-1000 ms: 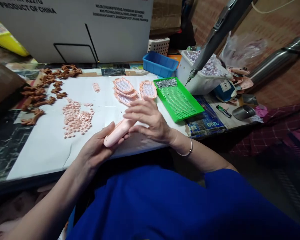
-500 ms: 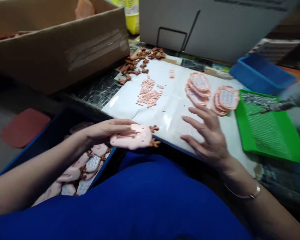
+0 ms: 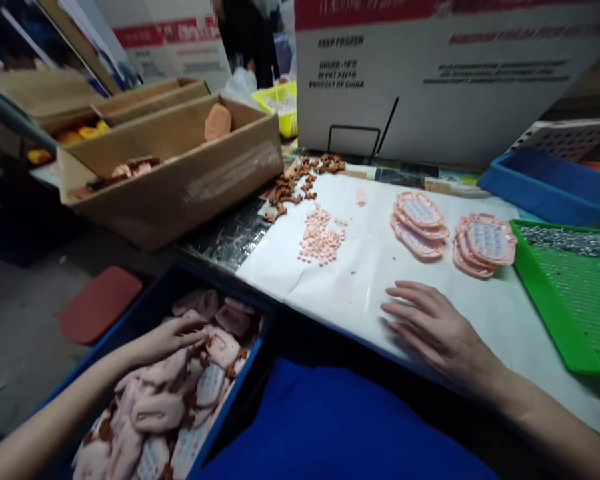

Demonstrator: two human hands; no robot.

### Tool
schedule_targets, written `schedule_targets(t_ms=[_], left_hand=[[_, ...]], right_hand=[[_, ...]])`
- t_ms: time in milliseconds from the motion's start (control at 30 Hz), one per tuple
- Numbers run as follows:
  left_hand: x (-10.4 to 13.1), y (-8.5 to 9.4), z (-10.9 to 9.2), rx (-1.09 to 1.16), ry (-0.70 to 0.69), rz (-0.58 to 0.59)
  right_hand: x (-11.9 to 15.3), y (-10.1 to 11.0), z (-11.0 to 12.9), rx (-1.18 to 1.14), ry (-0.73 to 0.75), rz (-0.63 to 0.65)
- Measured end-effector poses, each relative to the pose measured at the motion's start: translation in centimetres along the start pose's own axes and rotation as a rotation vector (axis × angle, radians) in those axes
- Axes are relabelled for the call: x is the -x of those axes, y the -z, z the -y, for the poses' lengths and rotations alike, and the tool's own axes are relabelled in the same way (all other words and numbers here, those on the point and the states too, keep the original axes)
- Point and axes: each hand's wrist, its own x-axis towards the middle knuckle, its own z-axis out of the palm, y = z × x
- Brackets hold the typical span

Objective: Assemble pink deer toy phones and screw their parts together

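In the head view my left hand [image 3: 173, 337] is over a blue bin [image 3: 240, 393], fingers stretched out on or just above a heap of pale pink plastic toy parts [image 3: 157, 412] with brown antler-like pieces; it grips nothing I can see. My right hand [image 3: 433, 327] hovers over the white table sheet [image 3: 360, 280], its fingers apart. Beyond it lie two stacks of pink scalloped shells with keypad faces, the left stack [image 3: 417, 223] and the right stack [image 3: 485, 243]. Small pink buttons [image 3: 321, 237] are heaped on the sheet near brown antler-shaped pieces [image 3: 293, 187].
A green tray [image 3: 570, 293] with metal screws [image 3: 565, 240] stands at the right, below a blue tray [image 3: 560, 183]. An open cardboard box [image 3: 190, 177] is at the back left. Behind the table rises a large printed carton [image 3: 430, 100]. A person [image 3: 250, 40] stands in the background.
My left hand went down and left into the bin and let go of the pink toy part with brown antlers. My right hand stays over the sheet. The camera view has tilted up.
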Motion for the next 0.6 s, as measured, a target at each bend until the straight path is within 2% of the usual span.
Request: schedule_targets(t_ms=[67,100,133,167,200,233,267,300,333,400,433,500,600], left_hand=[[0.3,0.9,-4.0,-0.016,-0.102,0.091],[0.6,1.7,-6.0,-0.014,-0.191,0.187],[0.9,2.6,-8.0,0.003,-0.264,0.256],[1.1,3.8,-9.9,0.027,-0.316,0.271],[1.0,5.2,-11.6,0.050,-0.364,0.246],[0.8,7.0,-13.0,0.079,-0.397,0.164],[0.2,8.9,-14.1,0.095,-0.420,0.053],[-0.5,11.0,-14.9,0.137,-0.441,-0.154],[-1.4,13.2,-15.5,0.172,-0.440,-0.390],[-3.4,17.5,-15.8,0.161,-0.413,-0.612],[-4.2,19.5,-15.6,0.134,-0.369,-0.677],[-5.4,22.8,-14.9,0.047,-0.222,-0.712],[-6.0,25.3,-13.5,-0.074,0.002,-0.567]], right_hand=[[-0.2,-0.5,-0.3,-0.012,-0.005,-0.023],[-0.2,-0.8,-0.3,-0.021,-0.007,-0.035],[-0.3,-1.0,-0.4,-0.031,-0.011,-0.043],[-0.4,-1.2,-0.4,-0.041,-0.016,-0.046],[-0.5,-1.3,-0.5,-0.050,-0.021,-0.049],[-0.6,-1.3,-0.5,-0.056,-0.028,-0.049],[-0.6,-1.3,-0.5,-0.059,-0.038,-0.050],[-0.6,-1.2,-0.6,-0.060,-0.045,-0.055],[-0.6,-1.2,-0.7,-0.057,-0.053,-0.053],[-0.1,-1.4,-1.0,-0.044,-0.062,-0.022],[0.4,-1.6,-1.2,-0.033,-0.069,-0.004],[1.6,-2.4,-1.8,-0.010,-0.092,0.008],[3.7,-3.9,-2.7,-0.020,-0.117,0.001]])
